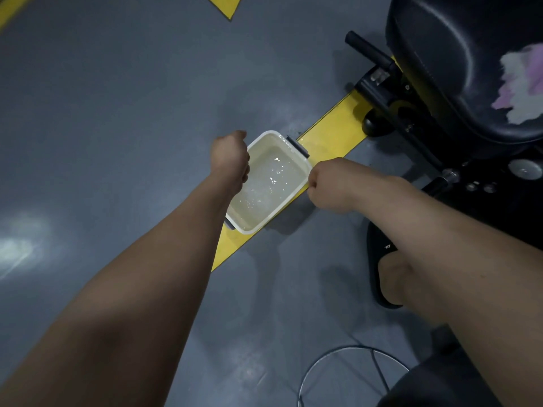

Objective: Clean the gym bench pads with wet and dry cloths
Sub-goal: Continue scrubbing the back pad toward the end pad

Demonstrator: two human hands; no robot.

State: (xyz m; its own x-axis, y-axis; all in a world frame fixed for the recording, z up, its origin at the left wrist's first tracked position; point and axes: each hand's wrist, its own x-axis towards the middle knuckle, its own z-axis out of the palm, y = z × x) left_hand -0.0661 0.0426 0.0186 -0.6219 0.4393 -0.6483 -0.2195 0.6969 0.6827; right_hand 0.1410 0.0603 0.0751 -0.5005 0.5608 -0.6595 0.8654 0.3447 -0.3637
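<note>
A white plastic tub (pixel 264 145) holding water stands on the grey floor, across a yellow floor stripe (pixel 332 139). My left hand (pixel 230 157) grips the tub's left rim with curled fingers. My right hand (pixel 329 183) is curled at the right rim and grips it. At the upper right is the black padded bench seat (pixel 440 54), and a crumpled pink and white cloth (pixel 520 83) lies on it. No cloth is visible in either hand.
The bench's black metal frame and handle (pixel 379 92) reach the floor just right of the tub. My foot in a black slipper (pixel 379 259) is planted below my right arm. A looped cable (pixel 338 356) lies on the floor near the bottom edge.
</note>
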